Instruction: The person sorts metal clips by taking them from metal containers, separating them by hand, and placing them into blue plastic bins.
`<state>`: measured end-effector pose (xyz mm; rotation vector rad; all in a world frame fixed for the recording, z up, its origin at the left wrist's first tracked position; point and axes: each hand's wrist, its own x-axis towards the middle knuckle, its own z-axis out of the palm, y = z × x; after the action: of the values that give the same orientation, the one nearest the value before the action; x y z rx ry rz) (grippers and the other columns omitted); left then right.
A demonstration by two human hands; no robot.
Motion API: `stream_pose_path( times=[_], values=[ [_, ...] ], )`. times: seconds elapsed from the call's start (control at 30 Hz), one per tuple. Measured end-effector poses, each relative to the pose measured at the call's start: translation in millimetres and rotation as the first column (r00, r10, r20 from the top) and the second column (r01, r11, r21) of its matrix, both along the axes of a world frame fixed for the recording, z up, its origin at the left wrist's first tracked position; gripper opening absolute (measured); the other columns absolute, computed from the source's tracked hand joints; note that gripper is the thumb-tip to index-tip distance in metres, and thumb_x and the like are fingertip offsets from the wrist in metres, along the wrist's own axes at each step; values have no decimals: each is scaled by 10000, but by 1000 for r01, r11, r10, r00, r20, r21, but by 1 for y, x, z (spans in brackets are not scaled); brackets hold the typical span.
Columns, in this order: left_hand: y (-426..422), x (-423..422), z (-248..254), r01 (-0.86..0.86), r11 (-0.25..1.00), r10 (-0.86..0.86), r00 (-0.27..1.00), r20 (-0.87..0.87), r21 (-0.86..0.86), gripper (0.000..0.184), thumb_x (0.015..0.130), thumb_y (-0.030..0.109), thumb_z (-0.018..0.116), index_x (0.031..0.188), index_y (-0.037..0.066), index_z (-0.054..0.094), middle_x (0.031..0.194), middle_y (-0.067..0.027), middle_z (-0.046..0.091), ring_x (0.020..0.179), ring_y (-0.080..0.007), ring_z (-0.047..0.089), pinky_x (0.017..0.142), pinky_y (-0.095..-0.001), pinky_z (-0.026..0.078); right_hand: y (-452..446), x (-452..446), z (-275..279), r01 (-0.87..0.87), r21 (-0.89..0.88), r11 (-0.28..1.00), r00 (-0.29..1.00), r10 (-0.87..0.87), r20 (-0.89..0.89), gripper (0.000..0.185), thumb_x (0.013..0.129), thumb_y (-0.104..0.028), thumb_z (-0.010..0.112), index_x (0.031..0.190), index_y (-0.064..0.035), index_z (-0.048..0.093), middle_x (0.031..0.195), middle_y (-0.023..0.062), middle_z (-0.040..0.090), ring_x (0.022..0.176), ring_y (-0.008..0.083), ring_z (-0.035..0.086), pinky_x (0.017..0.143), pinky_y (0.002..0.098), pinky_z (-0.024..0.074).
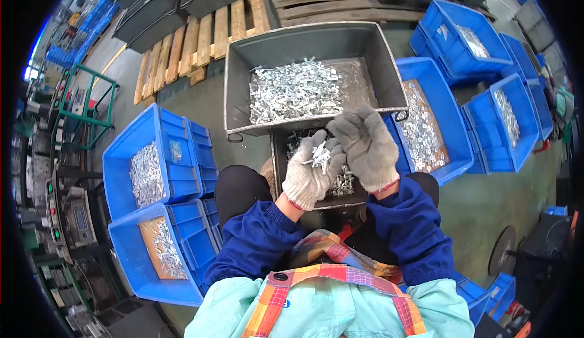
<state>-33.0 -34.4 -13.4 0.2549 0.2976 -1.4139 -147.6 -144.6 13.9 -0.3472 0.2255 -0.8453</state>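
Observation:
My left hand [304, 180], in a whitish knit work glove, is turned palm up with its fingers curled around a small bunch of silvery metal parts [320, 155]. Just right of it is my right hand [370, 148], in a greyer glove, its back towards me and its fingers bent inward. Whatever the right fingertips hold, if anything, is hidden. Both hands are above a dark lower bin [347, 202] containing more metal parts [342, 184]. Beyond them stands a large grey metal bin [316, 122] with a heap of similar parts [295, 88].
Blue crates of metal pieces flank me: a left crate [176, 174], a lower-left crate [182, 237], a right crate [447, 125] and others further right. A wooden pallet [204, 37] lies beyond the grey bin. At far left stands a green-framed rack [91, 94].

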Motion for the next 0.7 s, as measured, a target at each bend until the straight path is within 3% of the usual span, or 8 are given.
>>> stream_pose_path(
  times=[0.2,0.27,0.4,0.5,0.53,0.63,0.67,0.7],
  values=[
    [2,21,18,91,995,-97,984,-148,-49,209,990,204,675,1014,5,616,844,-77,607,649,-155,585,507,-255,547,-11,-9,25,29,-76,997,964,-48,-262,141,1013,-222,631,1063,-95,597,860,8,540,800,173,548,826,404,514],
    [20,27,34,-108,994,108,994,-11,-29,233,1024,200,622,1187,36,595,998,-135,627,752,-159,607,546,-282,569,-9,-15,30,-80,-181,980,969,34,-244,195,1026,-235,610,1111,-60,601,836,5,512,773,149,518,781,353,508],
    [76,75,64,-114,922,51,983,-176,-370,171,1044,183,568,1133,39,547,931,-64,566,718,-119,542,551,-258,511,13,-26,37,-126,-477,870,908,-92,-409,224,1029,-186,565,1126,6,628,871,62,608,766,169,590,766,340,520],
    [146,102,91,-344,865,341,937,-75,-366,169,1055,209,539,1078,46,572,923,-13,563,733,-116,594,544,-230,491,33,-37,48,-157,-640,753,874,-196,-445,213,1006,-140,558,1092,31,651,914,113,664,787,186,633,766,331,525],
    [174,114,101,-437,884,443,896,3,-165,198,1040,232,580,928,75,535,766,-7,510,609,-94,524,506,-233,492,41,-43,52,-166,-680,714,868,-221,-444,208,996,-125,558,1078,38,659,930,132,681,796,192,646,767,326,527],
    [264,155,96,-716,696,596,616,516,51,293,1028,305,594,1103,23,624,767,-21,663,638,-113,599,515,-237,489,60,-62,105,-264,-835,482,902,-184,-391,249,977,-147,588,1061,79,654,954,190,695,842,256,676,765,350,541],
    [297,175,81,-854,514,629,441,641,83,242,1022,194,590,1174,6,603,902,-62,685,809,-129,639,691,-253,554,73,-69,134,-287,-874,392,887,-235,-397,291,987,-179,586,1016,104,645,921,221,693,842,299,688,744,388,562],
    [338,183,66,-833,550,382,186,905,-61,280,1009,105,595,1285,60,605,1198,-186,653,1025,-229,650,843,-285,585,90,-81,160,-350,-694,629,868,-61,-493,279,978,-175,584,976,96,651,926,229,695,819,306,689,720,393,565]
  ],
)
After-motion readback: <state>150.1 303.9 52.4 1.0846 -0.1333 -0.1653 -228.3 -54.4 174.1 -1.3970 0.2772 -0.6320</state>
